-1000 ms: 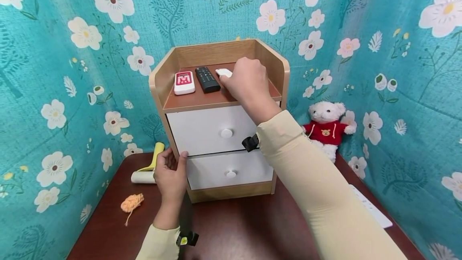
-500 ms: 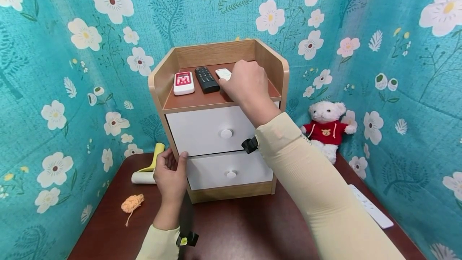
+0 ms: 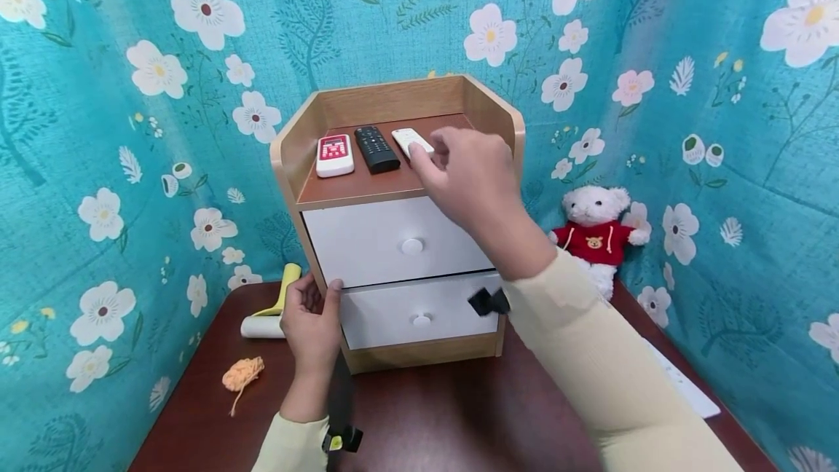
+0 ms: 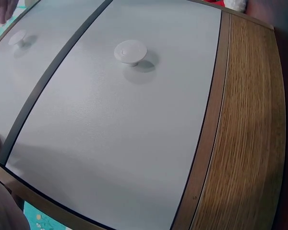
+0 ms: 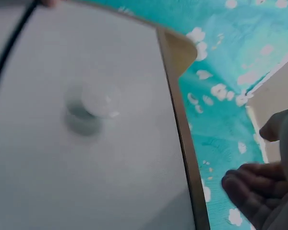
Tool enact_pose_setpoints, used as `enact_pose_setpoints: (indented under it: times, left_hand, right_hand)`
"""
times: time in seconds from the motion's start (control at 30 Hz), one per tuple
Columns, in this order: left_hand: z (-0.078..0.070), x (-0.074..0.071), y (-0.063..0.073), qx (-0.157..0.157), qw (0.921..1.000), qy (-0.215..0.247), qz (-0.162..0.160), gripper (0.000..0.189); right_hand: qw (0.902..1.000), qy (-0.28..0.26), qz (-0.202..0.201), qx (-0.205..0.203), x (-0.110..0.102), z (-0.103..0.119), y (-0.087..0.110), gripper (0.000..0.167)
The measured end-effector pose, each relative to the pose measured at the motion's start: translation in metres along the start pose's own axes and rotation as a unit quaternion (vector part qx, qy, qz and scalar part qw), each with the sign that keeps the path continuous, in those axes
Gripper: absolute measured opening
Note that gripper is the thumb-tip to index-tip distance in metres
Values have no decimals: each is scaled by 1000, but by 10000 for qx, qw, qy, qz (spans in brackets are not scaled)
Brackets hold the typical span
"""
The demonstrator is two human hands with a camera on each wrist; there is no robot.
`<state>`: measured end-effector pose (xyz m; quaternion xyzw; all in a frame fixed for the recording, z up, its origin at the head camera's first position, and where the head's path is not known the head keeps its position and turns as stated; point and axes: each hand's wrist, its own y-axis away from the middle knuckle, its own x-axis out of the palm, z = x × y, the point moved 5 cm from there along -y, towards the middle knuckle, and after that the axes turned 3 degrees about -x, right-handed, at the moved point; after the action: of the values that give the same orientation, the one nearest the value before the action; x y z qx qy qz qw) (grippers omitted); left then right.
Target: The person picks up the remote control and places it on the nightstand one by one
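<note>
A small wooden cabinet with two white drawers (image 3: 367, 246) stands on the table, both drawers closed. My left hand (image 3: 313, 330) holds its left side, thumb on the front edge and fingers round the side panel. On the cabinet's brown top lie a white handheld device with a red keypad face (image 3: 335, 157), a black remote control (image 3: 376, 150) and a white remote control (image 3: 408, 140), side by side. Over the right part of the top hovers my right hand (image 3: 475, 181), its loosely bent fingers (image 5: 245, 191) holding nothing. It partly covers the white remote's near end; contact cannot be judged.
Left of the cabinet lie a yellow-handled lint roller (image 3: 265, 325) and a bundle of orange yarn (image 3: 243, 374). To the right sits a white teddy bear (image 3: 595, 235) in a red top. A white power strip (image 3: 695, 388) is partly behind the right sleeve. Floral cloth surrounds the table.
My right hand has let go of the white remote and moved right and towards me; more of the remote shows. My left hand keeps its hold on the cabinet.
</note>
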<state>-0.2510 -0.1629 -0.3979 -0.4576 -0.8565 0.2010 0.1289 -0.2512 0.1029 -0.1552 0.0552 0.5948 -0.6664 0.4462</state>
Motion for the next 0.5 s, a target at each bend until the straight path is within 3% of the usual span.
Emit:
enact_pose_setpoints:
  times: [0.13, 0.23, 0.37, 0.5]
  left_hand:
    - [-1, 0, 1, -8, 10000, 70, -29, 47]
    - [-3, 1, 1, -4, 10000, 75, -47, 47]
    - [-3, 2, 2, 7, 9999, 64, -86, 47]
    - [0, 4, 3, -49, 9999, 66, -71, 46]
  right_hand:
    - [9871, -698, -1029, -1012, -15, -9, 57, 42]
    - [9746, -796, -1598, -1355, -11, -30, 106, 42]
    - [9716, -896, -1872, -1132, 12, -69, 157, 33]
    - [9781, -1089, -1756, -264, 37, -114, 201, 19]
